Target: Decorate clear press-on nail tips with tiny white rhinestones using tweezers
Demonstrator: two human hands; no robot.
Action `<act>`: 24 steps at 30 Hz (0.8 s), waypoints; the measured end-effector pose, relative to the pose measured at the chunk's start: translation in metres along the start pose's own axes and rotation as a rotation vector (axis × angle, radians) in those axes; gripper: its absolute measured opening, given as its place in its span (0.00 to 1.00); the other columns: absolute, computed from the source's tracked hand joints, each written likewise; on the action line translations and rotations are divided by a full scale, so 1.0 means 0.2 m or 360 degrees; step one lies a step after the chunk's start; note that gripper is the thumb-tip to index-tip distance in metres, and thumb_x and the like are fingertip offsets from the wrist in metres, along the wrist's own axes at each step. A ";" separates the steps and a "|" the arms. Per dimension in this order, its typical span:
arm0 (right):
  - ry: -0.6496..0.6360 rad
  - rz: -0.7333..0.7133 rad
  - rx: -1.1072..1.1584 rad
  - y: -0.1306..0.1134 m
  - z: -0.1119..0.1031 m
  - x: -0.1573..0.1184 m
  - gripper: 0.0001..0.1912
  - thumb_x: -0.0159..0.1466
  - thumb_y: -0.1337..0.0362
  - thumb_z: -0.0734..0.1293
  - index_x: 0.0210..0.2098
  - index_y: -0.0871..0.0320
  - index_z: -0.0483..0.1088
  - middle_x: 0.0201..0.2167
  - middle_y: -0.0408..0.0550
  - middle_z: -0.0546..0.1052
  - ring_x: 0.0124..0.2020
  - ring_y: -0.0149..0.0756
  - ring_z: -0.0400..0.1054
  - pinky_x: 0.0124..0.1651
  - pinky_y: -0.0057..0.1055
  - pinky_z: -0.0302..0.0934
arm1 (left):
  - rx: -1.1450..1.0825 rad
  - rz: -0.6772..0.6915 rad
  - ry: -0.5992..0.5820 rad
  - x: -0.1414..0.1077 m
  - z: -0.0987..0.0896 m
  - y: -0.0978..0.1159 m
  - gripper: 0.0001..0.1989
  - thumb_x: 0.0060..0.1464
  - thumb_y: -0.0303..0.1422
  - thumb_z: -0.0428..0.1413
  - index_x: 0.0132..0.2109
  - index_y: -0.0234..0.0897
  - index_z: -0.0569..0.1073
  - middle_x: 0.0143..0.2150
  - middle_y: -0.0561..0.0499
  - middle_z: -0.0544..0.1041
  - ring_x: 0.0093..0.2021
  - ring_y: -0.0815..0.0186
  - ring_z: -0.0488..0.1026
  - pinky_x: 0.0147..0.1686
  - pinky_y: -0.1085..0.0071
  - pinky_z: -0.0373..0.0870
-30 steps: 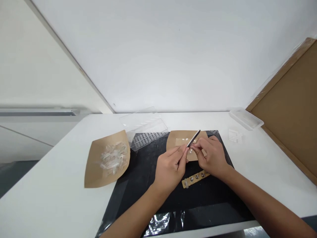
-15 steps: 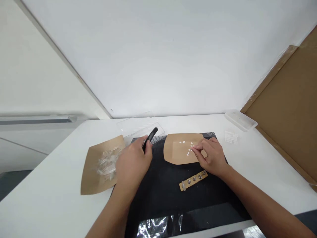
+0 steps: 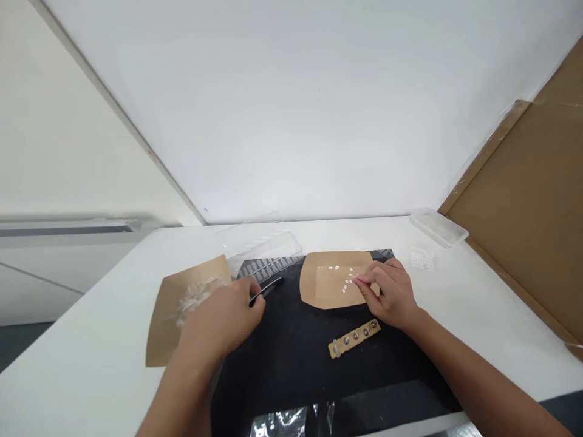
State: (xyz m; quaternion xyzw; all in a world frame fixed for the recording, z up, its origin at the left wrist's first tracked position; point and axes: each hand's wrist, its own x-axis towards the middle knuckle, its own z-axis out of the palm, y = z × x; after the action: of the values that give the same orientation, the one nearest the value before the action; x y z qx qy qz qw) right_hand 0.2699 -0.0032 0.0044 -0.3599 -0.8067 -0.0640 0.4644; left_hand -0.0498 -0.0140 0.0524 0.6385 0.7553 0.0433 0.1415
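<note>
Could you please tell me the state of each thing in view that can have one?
Left hand: holding black tweezers.
Right hand: fingers pinched over small white pieces.
Kraft card: lying on black mat, carrying the pieces.
Tan strip with metal studs: lying flat on the mat.

Matt kraft paper (image 3: 325, 285) is sitting under right fingertips (image 3: 357, 279); glossy black tweezers (image 3: 268, 288) are poking past left fingers (image 3: 248, 288); shiny metal studs (image 3: 356, 335) are sitting below.
</note>
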 end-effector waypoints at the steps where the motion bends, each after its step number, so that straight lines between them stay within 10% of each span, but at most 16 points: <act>1: -0.0003 0.0007 0.0005 0.00 0.00 0.00 0.11 0.69 0.70 0.71 0.35 0.54 0.65 0.29 0.39 0.79 0.29 0.30 0.74 0.38 0.36 0.54 | 0.0049 0.0011 -0.0021 -0.01 0.00 0.01 0.09 0.57 0.39 0.54 0.40 0.41 0.76 0.33 0.45 0.82 0.35 0.49 0.80 0.30 0.64 0.63; 10: -0.0011 -0.0028 0.0030 -0.03 -0.02 -0.01 0.12 0.70 0.69 0.72 0.35 0.54 0.64 0.29 0.39 0.79 0.28 0.30 0.74 0.37 0.36 0.53 | 0.0083 0.0673 0.0578 -0.10 0.03 0.19 0.13 0.65 0.42 0.54 0.46 0.42 0.80 0.46 0.44 0.83 0.45 0.51 0.80 0.37 0.63 0.70; 15: -0.0064 -0.0175 0.0037 -0.07 -0.02 -0.03 0.13 0.70 0.69 0.73 0.35 0.54 0.64 0.30 0.39 0.80 0.29 0.29 0.74 0.37 0.36 0.54 | -0.0735 0.1209 0.0124 -0.13 0.11 0.34 0.12 0.69 0.38 0.54 0.42 0.42 0.81 0.38 0.50 0.82 0.37 0.63 0.78 0.38 0.68 0.72; 24: -0.0172 -0.0359 -0.0090 -0.10 -0.05 -0.02 0.14 0.72 0.70 0.70 0.32 0.54 0.63 0.28 0.38 0.80 0.27 0.28 0.70 0.37 0.36 0.54 | -0.1371 0.0960 -0.0163 -0.11 0.23 0.39 0.11 0.65 0.40 0.60 0.42 0.42 0.86 0.42 0.49 0.87 0.42 0.61 0.83 0.35 0.71 0.76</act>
State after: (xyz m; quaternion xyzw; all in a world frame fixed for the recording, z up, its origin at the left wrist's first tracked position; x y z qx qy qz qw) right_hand 0.2650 -0.0248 0.0114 -0.2827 -0.8637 -0.1190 0.4000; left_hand 0.0399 -0.0263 0.0314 0.7127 0.4440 0.3573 0.4089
